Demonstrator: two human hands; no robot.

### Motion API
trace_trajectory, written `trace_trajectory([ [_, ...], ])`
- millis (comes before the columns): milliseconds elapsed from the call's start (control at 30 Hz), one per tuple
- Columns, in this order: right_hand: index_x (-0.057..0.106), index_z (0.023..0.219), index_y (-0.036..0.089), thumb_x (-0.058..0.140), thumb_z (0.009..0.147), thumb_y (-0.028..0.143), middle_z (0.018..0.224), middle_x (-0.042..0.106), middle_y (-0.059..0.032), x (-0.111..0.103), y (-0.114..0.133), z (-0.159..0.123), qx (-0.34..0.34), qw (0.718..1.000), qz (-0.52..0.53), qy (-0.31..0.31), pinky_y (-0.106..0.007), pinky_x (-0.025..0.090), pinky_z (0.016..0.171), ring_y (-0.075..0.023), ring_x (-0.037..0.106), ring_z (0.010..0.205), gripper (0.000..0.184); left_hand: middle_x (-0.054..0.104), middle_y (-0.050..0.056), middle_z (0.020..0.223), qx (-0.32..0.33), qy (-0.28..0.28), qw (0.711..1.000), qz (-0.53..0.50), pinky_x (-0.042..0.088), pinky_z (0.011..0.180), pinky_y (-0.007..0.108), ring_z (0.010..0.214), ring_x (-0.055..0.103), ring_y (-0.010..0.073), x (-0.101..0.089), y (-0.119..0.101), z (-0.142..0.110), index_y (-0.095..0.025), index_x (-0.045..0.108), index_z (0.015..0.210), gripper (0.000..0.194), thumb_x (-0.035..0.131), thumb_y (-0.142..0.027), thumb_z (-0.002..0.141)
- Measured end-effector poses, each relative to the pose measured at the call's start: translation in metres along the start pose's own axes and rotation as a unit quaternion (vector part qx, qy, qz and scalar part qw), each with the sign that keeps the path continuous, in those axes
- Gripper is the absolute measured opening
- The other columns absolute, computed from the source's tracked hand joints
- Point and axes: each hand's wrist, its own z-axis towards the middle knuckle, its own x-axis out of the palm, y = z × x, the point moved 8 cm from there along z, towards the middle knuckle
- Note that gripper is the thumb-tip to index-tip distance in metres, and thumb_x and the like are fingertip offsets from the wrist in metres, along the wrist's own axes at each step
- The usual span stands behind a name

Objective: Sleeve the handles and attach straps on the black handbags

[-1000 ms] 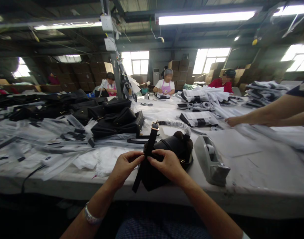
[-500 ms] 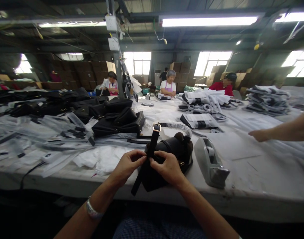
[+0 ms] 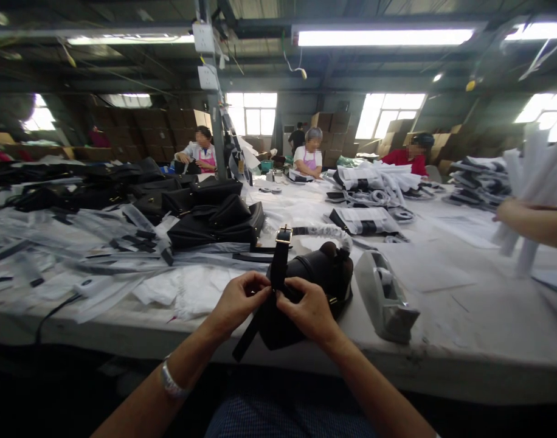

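A black handbag (image 3: pixel 306 271) rests at the table's near edge, its handle (image 3: pixel 326 232) wound in clear plastic. Across its left end runs a black strap (image 3: pixel 280 261) with a gold buckle (image 3: pixel 284 234) at the upper end; the loose lower end slants down to the left. My left hand (image 3: pixel 242 302) pinches the strap from the left, thumb against fingertips. From the right, my right hand (image 3: pixel 311 307) pinches the same strap, close against the bag. The fingertips of both hands nearly meet, and the spot between them is hidden.
Right of the bag stands a grey tape dispenser (image 3: pixel 388 298). Black bags (image 3: pixel 214 222) are piled at the left, with plastic-wrapped straps (image 3: pixel 78 243) before them. A wrapped bag (image 3: pixel 365 219) lies beyond. At the far right, a co-worker's hand (image 3: pixel 511 213) holds white wrapping. Several people sit across the table.
My hands stay pinched on the strap, whose lower end has swung slightly left. The co-worker's arm at the right has drawn back and lifted white wrapping.
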Motion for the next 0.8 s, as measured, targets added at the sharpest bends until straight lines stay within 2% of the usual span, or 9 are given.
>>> trace_trajectory([
  [133, 0.072, 0.095, 0.022, 0.063, 0.08, 0.026, 0.091, 0.076, -0.0028, 0.0, 0.004, 0.0, 0.006, 0.999, -0.049, 0.004, -0.029, 0.049, 0.077, -0.0214, 0.07, 0.086, 0.018, 0.065, 0.001, 0.076, 0.021, -0.032, 0.999, 0.03, 0.047, 0.064, 0.024, 0.07, 0.06, 0.0153, -0.001, 0.001, -0.004, -0.016, 0.067, 0.085, 0.016, 0.07, -0.031, 0.079],
  [233, 0.071, 0.092, 0.021, 0.062, 0.08, 0.025, 0.088, 0.074, -0.0035, 0.002, 0.012, 0.0, -0.007, 0.994, -0.106, 0.019, -0.03, 0.048, 0.075, -0.0219, 0.069, 0.083, 0.016, 0.069, 0.003, 0.082, 0.022, -0.009, 1.0, 0.016, 0.05, 0.071, 0.027, 0.077, 0.064, 0.0184, -0.002, 0.001, -0.005, -0.017, 0.068, 0.087, 0.019, 0.07, -0.034, 0.081],
  [333, 0.071, 0.091, 0.02, 0.064, 0.079, 0.025, 0.088, 0.073, -0.0053, 0.001, 0.02, -0.001, -0.028, 0.989, -0.145, 0.017, -0.032, 0.047, 0.075, -0.024, 0.068, 0.082, 0.015, 0.072, 0.007, 0.097, 0.026, -0.007, 1.0, -0.004, 0.05, 0.082, 0.031, 0.092, 0.066, 0.0232, -0.012, -0.016, 0.0, -0.017, 0.07, 0.095, 0.025, 0.069, -0.038, 0.082],
  [433, 0.073, 0.098, 0.021, 0.064, 0.083, 0.033, 0.095, 0.075, -0.0066, -0.001, 0.025, 0.005, -0.036, 0.996, -0.062, 0.057, -0.034, 0.048, 0.081, -0.025, 0.068, 0.089, 0.021, 0.072, 0.01, 0.107, 0.021, -0.004, 0.997, -0.07, 0.048, 0.091, 0.036, 0.103, 0.065, 0.0252, -0.02, -0.044, 0.014, -0.017, 0.067, 0.111, 0.041, 0.058, -0.05, 0.089],
  [533, 0.072, 0.102, 0.018, 0.061, 0.087, 0.045, 0.102, 0.074, -0.0088, -0.01, 0.019, 0.021, 0.032, 0.985, 0.145, 0.086, -0.033, 0.051, 0.082, -0.0234, 0.069, 0.09, 0.033, 0.075, 0.01, 0.098, -0.022, 0.045, 0.99, -0.132, 0.049, 0.088, 0.037, 0.092, 0.068, 0.0243, -0.01, -0.066, 0.031, -0.015, 0.067, 0.112, 0.055, 0.047, -0.062, 0.09],
  [600, 0.069, 0.104, 0.015, 0.059, 0.087, 0.051, 0.106, 0.073, -0.0117, -0.017, 0.009, 0.033, 0.114, 0.947, 0.294, 0.061, -0.033, 0.054, 0.08, -0.0222, 0.07, 0.089, 0.041, 0.075, 0.009, 0.092, -0.043, 0.071, 0.985, -0.149, 0.05, 0.082, 0.034, 0.085, 0.068, 0.0228, 0.0, -0.077, 0.039, -0.015, 0.069, 0.103, 0.053, 0.053, -0.062, 0.086],
  [667, 0.065, 0.106, 0.013, 0.062, 0.086, 0.053, 0.108, 0.072, -0.0144, -0.019, 0.001, 0.043, 0.184, 0.885, 0.426, 0.037, -0.033, 0.055, 0.083, -0.0219, 0.071, 0.092, 0.044, 0.073, 0.008, 0.089, -0.047, 0.084, 0.983, -0.157, 0.05, 0.077, 0.031, 0.08, 0.067, 0.0205, 0.008, -0.085, 0.041, -0.014, 0.07, 0.096, 0.047, 0.061, -0.058, 0.083],
  [733, 0.063, 0.103, 0.012, 0.066, 0.083, 0.05, 0.104, 0.072, -0.0157, -0.019, -0.001, 0.052, 0.21, 0.823, 0.528, 0.025, -0.034, 0.055, 0.087, -0.0221, 0.071, 0.094, 0.042, 0.072, 0.006, 0.086, -0.046, 0.086, 0.982, -0.161, 0.049, 0.073, 0.028, 0.076, 0.064, 0.0176, 0.012, -0.091, 0.038, -0.015, 0.071, 0.096, 0.042, 0.065, -0.054, 0.082],
  [800, 0.064, 0.095, 0.013, 0.071, 0.081, 0.044, 0.098, 0.073, -0.0132, -0.023, 0.0, 0.061, 0.198, 0.791, 0.579, 0.005, -0.032, 0.056, 0.087, -0.0206, 0.071, 0.092, 0.035, 0.069, 0.003, 0.082, -0.039, 0.089, 0.985, -0.145, 0.046, 0.067, 0.025, 0.071, 0.061, 0.0151, 0.012, -0.096, 0.031, -0.016, 0.071, 0.097, 0.041, 0.063, -0.054, 0.084],
])
